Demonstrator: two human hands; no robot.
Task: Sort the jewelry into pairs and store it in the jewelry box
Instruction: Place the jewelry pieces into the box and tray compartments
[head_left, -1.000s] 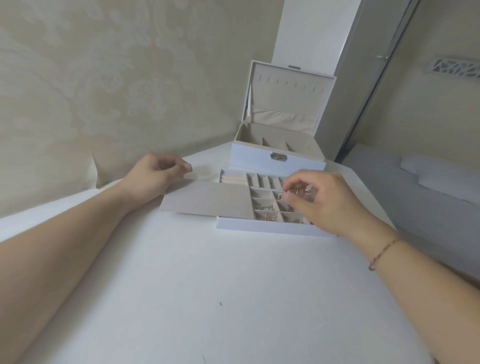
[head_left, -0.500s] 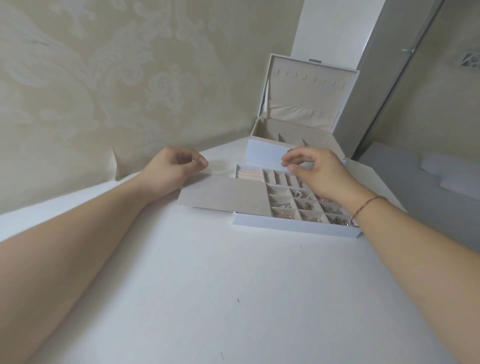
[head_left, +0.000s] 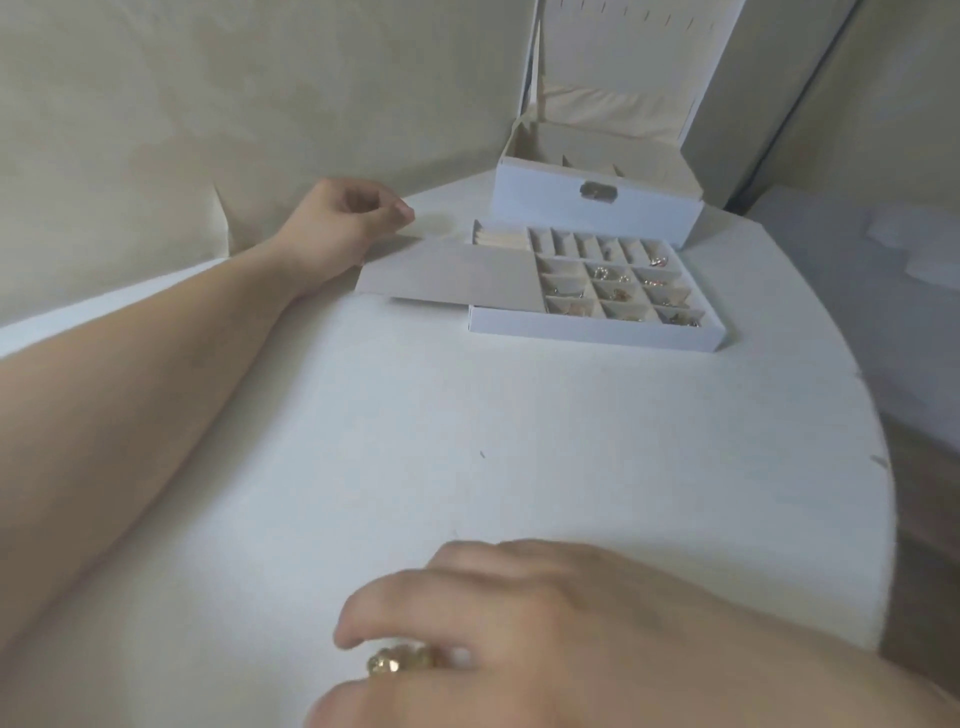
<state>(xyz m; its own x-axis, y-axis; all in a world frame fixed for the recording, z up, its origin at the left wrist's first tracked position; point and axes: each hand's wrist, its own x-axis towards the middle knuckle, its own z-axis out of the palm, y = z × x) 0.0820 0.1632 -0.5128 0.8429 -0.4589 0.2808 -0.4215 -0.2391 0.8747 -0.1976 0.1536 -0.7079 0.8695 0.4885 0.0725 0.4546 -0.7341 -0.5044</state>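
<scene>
On the white surface (head_left: 415, 441) our right hand (head_left: 519, 623) pinches a gold piece (head_left: 402, 661); left hand (head_left: 343, 228) loosely curled, empty. A loose pinch could drop it.

free: bare table (head_left: 467, 441) lying wide open in front of the tray (head_left: 597, 327) | blocking: jewelry box (head_left: 597, 208) standing just behind the tray, wall (head_left: 208, 130) closing in beyond it | left of tray: flap (head_left: 452, 275) jutting out, left hand (head_left: 343, 223) sitting beside it
</scene>
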